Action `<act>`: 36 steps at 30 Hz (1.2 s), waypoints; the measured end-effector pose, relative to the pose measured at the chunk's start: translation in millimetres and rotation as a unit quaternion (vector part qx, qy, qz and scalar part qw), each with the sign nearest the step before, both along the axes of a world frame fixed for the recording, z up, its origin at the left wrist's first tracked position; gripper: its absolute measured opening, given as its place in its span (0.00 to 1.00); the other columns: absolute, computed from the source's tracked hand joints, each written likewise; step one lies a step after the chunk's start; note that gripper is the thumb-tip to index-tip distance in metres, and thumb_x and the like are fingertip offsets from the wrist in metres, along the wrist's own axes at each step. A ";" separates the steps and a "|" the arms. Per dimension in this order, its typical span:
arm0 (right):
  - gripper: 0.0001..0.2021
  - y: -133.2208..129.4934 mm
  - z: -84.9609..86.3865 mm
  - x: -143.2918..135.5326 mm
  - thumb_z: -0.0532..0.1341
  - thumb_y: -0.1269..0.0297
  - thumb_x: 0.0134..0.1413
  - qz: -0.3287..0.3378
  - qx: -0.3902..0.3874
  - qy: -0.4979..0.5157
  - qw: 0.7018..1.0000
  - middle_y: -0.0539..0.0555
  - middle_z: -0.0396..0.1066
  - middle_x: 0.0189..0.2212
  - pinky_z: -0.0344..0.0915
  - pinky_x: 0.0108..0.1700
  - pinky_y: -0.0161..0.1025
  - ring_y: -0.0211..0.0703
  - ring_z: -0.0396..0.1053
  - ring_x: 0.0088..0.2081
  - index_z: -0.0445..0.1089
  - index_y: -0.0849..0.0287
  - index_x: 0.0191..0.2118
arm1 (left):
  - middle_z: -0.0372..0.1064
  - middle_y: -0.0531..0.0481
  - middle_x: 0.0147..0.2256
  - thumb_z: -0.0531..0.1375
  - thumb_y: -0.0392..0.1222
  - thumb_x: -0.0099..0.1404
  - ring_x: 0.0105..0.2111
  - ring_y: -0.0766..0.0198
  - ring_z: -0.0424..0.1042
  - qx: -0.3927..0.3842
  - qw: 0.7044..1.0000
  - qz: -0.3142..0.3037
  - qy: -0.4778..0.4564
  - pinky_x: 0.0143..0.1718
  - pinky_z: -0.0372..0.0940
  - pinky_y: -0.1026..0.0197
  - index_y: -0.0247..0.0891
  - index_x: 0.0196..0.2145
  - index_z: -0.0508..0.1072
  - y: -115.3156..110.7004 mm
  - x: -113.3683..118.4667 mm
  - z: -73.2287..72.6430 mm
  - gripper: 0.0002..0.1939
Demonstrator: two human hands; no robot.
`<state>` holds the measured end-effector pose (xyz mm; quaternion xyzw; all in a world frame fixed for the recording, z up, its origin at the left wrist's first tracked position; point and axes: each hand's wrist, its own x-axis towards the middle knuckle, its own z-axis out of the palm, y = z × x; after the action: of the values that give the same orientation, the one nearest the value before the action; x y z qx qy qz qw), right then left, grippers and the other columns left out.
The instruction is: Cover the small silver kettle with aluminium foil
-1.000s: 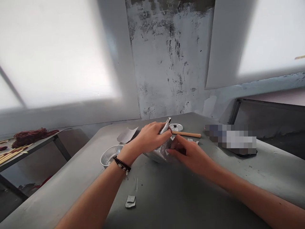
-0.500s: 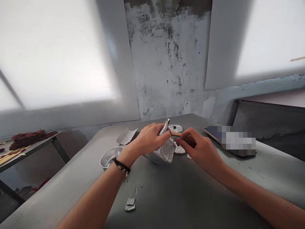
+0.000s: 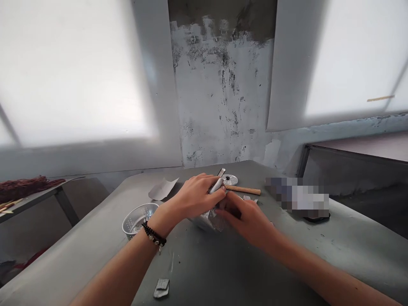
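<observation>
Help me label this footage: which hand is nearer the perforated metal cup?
Left. The left hand is just right of the perforated metal cup, its wrist partly overlapping the cup in this view; the right hand is farther right, past the left one.

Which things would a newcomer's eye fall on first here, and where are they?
The left hand, gripping a pale tool, and the right hand are at a silvery object on the table. A perforated metal bowl sits to their left. Behind, dark marks streak the pale wall between bright panels.
</observation>
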<state>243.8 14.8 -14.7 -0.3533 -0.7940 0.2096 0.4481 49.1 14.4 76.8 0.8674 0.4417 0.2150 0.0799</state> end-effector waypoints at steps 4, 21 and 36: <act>0.10 -1.0 2.0 0.9 0.62 0.52 0.68 -0.068 0.020 0.059 0.996 0.46 0.70 0.24 0.60 0.30 0.38 0.42 0.66 0.25 0.67 0.51 0.38 | 0.76 0.50 0.39 0.51 0.50 0.76 0.42 0.55 0.72 0.003 1.000 -0.003 -0.002 0.40 0.59 0.57 0.42 0.37 0.75 -0.4 0.6 -0.9 0.16; 0.12 -5.3 5.0 6.0 0.65 0.49 0.65 -0.093 0.000 0.100 0.991 0.46 0.70 0.24 0.61 0.28 0.38 0.42 0.66 0.25 0.67 0.51 0.38 | 0.73 0.50 0.33 0.50 0.54 0.76 0.35 0.56 0.72 0.004 1.000 0.004 -0.007 0.36 0.57 0.58 0.41 0.32 0.69 2.9 -1.9 -3.8 0.19; 0.17 -13.1 8.9 3.9 0.68 0.45 0.61 -0.059 -0.008 0.022 0.998 0.44 0.67 0.19 0.59 0.24 0.38 0.38 0.61 0.19 0.67 0.51 0.35 | 0.62 0.51 0.26 0.51 0.54 0.73 0.26 0.61 0.62 -0.040 0.998 -0.010 -0.056 0.28 0.50 0.55 0.41 0.30 0.67 9.9 0.6 -12.4 0.18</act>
<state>247.6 1.7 -5.9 -0.3987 -0.7601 0.1969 0.4739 49.6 24.3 64.3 0.8544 0.4365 0.2439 0.1414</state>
